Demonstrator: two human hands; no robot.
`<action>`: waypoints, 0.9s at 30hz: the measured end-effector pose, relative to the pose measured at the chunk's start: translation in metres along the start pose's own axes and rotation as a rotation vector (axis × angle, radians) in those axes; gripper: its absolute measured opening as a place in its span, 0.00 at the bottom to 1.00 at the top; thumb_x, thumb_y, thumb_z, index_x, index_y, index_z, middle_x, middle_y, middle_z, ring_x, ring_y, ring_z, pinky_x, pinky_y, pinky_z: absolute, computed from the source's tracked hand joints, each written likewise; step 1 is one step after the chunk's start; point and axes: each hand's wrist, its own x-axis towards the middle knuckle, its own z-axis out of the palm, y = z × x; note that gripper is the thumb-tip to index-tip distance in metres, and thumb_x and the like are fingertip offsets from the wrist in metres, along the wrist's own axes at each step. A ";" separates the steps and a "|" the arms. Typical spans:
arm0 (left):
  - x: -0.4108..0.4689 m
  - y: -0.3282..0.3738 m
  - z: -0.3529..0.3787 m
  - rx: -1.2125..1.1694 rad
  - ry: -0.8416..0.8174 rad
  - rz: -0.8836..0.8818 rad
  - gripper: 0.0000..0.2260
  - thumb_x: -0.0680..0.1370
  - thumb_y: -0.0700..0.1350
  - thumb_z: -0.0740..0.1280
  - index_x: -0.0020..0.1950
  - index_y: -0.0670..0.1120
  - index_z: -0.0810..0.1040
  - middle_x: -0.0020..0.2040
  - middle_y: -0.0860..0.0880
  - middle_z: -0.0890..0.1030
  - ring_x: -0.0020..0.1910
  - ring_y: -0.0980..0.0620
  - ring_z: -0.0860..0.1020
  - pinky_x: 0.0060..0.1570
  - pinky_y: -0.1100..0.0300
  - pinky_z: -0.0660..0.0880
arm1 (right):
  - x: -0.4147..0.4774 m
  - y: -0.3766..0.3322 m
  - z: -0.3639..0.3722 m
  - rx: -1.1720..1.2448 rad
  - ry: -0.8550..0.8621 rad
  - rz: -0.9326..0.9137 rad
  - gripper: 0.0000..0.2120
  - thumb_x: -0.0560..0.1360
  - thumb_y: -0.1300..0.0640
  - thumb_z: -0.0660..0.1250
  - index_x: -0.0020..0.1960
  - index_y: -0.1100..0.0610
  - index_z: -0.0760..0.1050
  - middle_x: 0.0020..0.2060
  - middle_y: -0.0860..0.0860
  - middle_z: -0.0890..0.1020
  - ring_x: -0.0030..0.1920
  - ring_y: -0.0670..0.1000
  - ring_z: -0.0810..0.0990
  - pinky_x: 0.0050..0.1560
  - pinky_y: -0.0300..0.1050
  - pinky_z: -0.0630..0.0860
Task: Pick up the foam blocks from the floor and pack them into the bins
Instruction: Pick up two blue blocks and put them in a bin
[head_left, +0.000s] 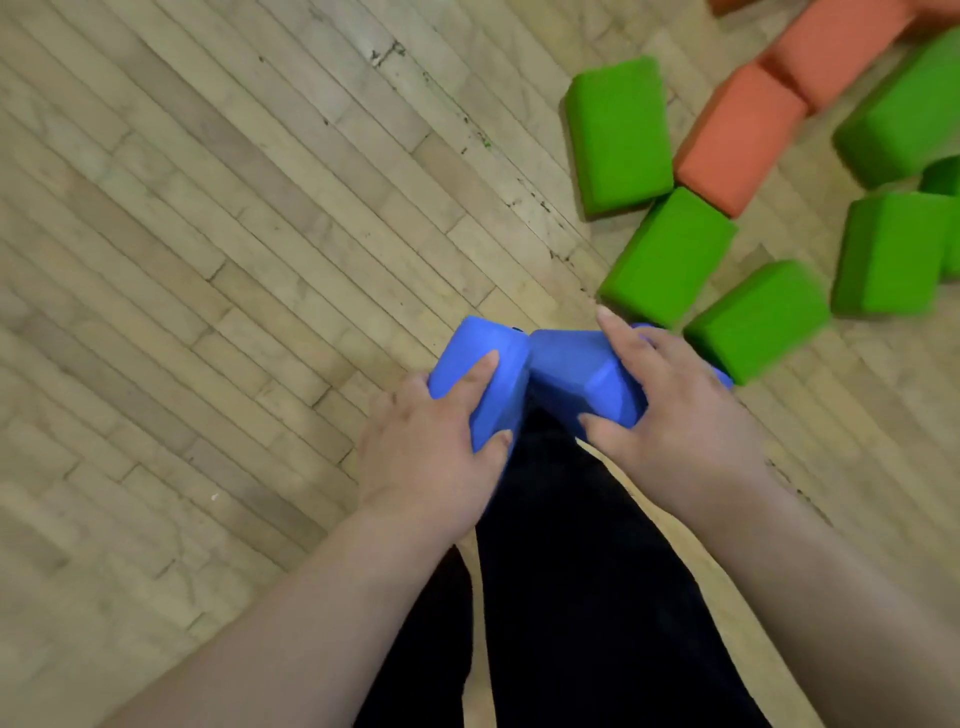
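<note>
Head view.

Item one: left hand (431, 441), bare forearm reaching forward, fingers and thumb curled round the left blue foam block (485, 358).

Item two: right hand (670, 410), index finger stretched along the top and thumb pressed on the near face, gripping the right blue foam block (571, 374).

The two blue blocks touch edge to edge, held over the dark trousers (571, 571) and above the wooden floor (208, 260).

Lying on the floor at upper right: several green foam blocks (618, 135), with orange foam blocks (737, 140) beside and beyond them, some touching.
</note>
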 end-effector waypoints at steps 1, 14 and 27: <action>-0.022 0.001 -0.011 0.048 0.002 0.057 0.32 0.77 0.67 0.61 0.79 0.71 0.50 0.72 0.50 0.65 0.67 0.45 0.67 0.69 0.51 0.65 | -0.027 -0.001 -0.008 0.005 0.016 0.028 0.45 0.68 0.47 0.75 0.81 0.41 0.58 0.67 0.47 0.73 0.66 0.52 0.73 0.60 0.50 0.73; -0.324 0.045 -0.086 0.541 0.107 0.718 0.30 0.71 0.69 0.59 0.73 0.66 0.69 0.62 0.49 0.77 0.52 0.41 0.74 0.53 0.45 0.75 | -0.391 -0.038 -0.073 0.236 0.147 0.329 0.52 0.70 0.48 0.72 0.83 0.40 0.43 0.72 0.45 0.71 0.69 0.55 0.71 0.67 0.55 0.71; -0.516 0.202 0.053 0.766 -0.014 1.159 0.31 0.72 0.69 0.60 0.76 0.69 0.63 0.68 0.49 0.73 0.61 0.42 0.71 0.62 0.45 0.70 | -0.654 0.088 -0.087 0.350 0.307 0.672 0.48 0.73 0.38 0.68 0.82 0.40 0.40 0.74 0.44 0.68 0.71 0.53 0.70 0.66 0.52 0.72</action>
